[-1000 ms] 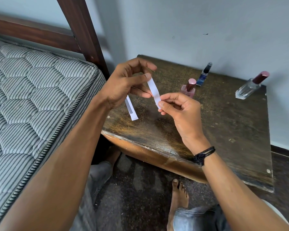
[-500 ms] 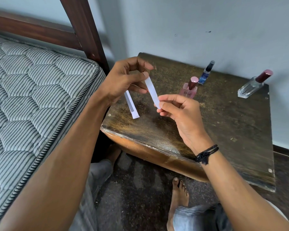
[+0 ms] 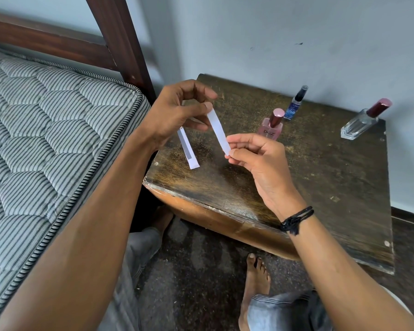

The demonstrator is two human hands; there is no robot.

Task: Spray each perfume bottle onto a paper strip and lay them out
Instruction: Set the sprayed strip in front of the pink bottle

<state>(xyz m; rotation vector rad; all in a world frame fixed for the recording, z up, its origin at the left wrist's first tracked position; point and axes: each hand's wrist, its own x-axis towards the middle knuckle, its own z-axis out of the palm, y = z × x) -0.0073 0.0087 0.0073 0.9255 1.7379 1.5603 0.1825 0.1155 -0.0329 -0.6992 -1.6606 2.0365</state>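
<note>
A white paper strip (image 3: 218,130) stretches between my two hands above the dark wooden table (image 3: 320,177). My left hand (image 3: 177,111) pinches its upper end, and my right hand (image 3: 256,156) pinches its lower end. More white strips (image 3: 189,149) hang down from my left hand over the table's left part. Three perfume bottles stand further back: a pink one with a maroon cap (image 3: 271,126), a small blue one with a black cap (image 3: 295,103), and a clear one with a dark red cap (image 3: 363,120) at the far right.
A striped quilted mattress (image 3: 46,139) and its dark wooden bedpost (image 3: 122,44) lie close on the left. A grey wall runs behind the table. My bare feet (image 3: 256,283) rest on the dark floor under the table's front edge.
Both hands have stayed together on the one strip and shifted only slightly. The view has drifted a little.
</note>
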